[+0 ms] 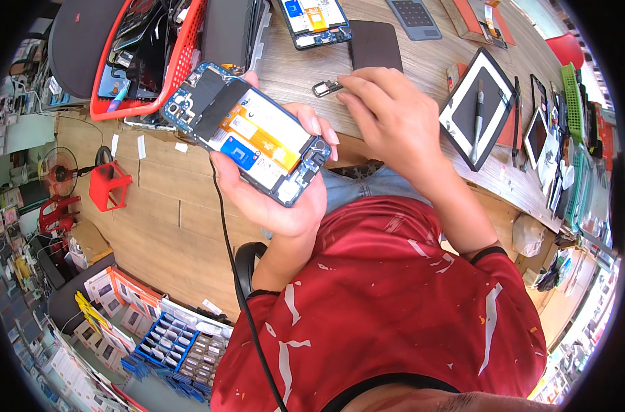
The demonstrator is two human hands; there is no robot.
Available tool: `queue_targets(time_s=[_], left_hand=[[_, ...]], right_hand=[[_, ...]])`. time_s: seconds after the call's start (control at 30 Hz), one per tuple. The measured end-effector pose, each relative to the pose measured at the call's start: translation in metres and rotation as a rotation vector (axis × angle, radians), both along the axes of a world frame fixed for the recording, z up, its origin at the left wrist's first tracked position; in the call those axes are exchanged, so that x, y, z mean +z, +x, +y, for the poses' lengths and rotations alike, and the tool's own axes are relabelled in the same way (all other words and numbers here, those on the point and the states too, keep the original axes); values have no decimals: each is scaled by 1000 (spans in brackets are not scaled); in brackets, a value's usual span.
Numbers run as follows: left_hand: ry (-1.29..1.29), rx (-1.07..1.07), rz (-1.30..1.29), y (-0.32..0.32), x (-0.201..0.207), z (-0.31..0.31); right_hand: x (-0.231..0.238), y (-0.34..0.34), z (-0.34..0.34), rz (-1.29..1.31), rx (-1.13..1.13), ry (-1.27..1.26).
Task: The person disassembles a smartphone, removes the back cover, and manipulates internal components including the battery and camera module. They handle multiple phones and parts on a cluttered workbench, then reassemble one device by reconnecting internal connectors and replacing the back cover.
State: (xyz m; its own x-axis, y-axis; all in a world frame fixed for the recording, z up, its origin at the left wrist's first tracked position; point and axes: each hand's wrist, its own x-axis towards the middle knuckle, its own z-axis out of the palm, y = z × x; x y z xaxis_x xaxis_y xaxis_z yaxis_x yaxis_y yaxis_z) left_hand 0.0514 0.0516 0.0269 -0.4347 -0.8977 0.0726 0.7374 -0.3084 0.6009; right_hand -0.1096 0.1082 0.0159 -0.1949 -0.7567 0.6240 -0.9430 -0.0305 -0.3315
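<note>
My left hand (pixel 278 199) is wrapped round an opened smartphone (pixel 247 137), held up and tilted at the table's near edge. Its back cover is off, so the white battery, an orange flex cable and blue circuit boards show. Over the tabletop, my right hand (pixel 388 113) pinches a small dark phone part (pixel 327 87), which looks like a loudspeaker module, between thumb and forefinger. Beyond it lies a dark flat panel (pixel 376 45). Next to that panel rests a second opened phone (pixel 315 22) with a similar orange cable.
A red basket (pixel 178 65) full of phone parts stands at the left. On the right, a screwdriver (pixel 478 117) lies on a black-framed white tablet panel (pixel 457 106). A green basket (pixel 571 103) is farther right. A black cable (pixel 223 226) hangs below the held phone.
</note>
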Motion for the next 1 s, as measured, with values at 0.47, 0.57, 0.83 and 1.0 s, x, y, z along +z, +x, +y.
queue_targets(time_s=[0.47, 0.57, 0.83, 1.0], left_hand=[[-116, 19, 35, -26, -8, 7], [-188, 34, 22, -28, -13, 9], [-434, 205, -186, -30, -17, 19], [-576, 279, -349, -28, -23, 21]], right_hand=[[35, 13, 64, -1000, 278, 178], [33, 15, 66, -1072, 263, 170], [38, 17, 67, -884, 234, 154], [39, 24, 67, -938, 193, 154]])
